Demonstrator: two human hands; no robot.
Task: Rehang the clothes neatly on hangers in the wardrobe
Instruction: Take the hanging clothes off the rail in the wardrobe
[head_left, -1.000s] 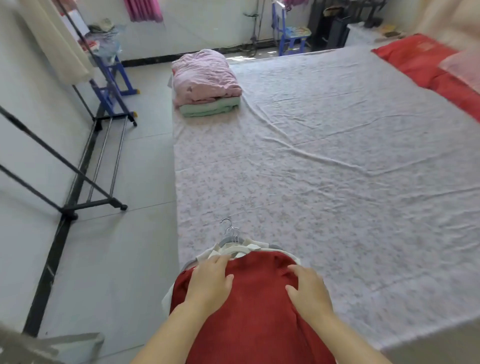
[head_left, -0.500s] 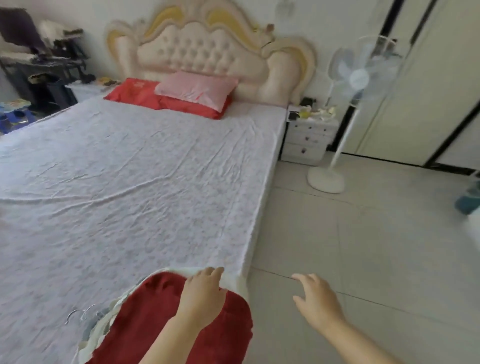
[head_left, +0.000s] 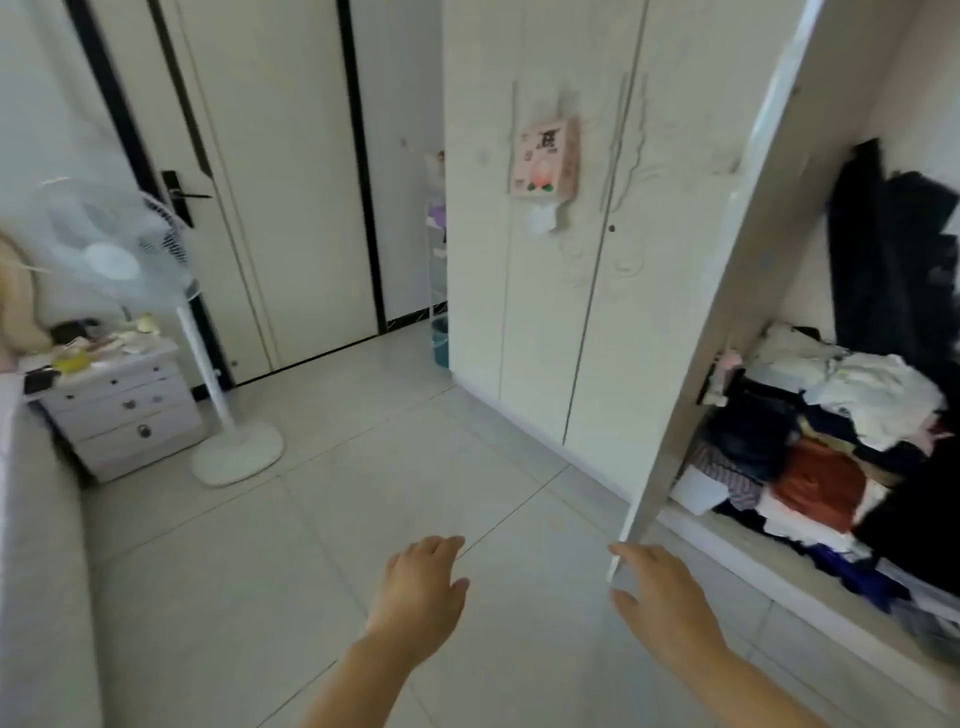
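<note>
Here left hand (head_left: 421, 587) and right hand (head_left: 662, 603) spread; pink box (head_left: 545, 158) print unreadable

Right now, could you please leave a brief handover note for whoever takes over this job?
Left hand: open, nothing in its grip, over the floor.
Right hand: open, at the bottom corner of the open wardrobe door; contact unclear.
Things: heap of clothes lies unhung in the bottom of the wardrobe; dark garments hang above it. No hangers in view.
Done: door open.
Left: put the heap on hangers and hang it neatly.
</note>
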